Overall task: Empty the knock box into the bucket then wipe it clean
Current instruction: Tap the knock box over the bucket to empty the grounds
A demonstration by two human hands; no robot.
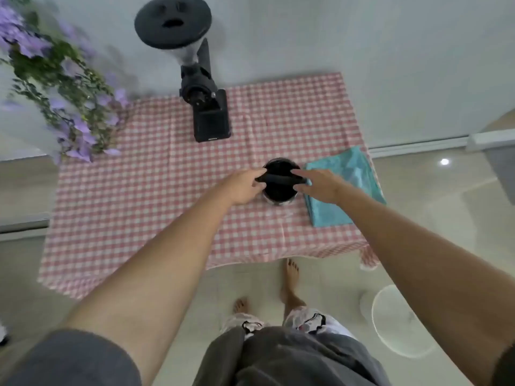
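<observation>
Head view: knock box [279, 188] sitting on the checked surface [156, 207], just beside the blue cloth [342, 190]. Left hand [244, 188] and right hand [316, 185] at the ends of its black bar [279, 178], fingers [298, 172] curled narrow, touching. Best to grip both ends firmly, lift level, then carry slowly to the white bucket [395, 324] on the floor.

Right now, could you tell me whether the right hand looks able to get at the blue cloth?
Probably yes. The right hand is at the knock box, and the folded blue cloth lies flat on the checked tablecloth directly beneath and beside it, with nothing lying on top.
</observation>
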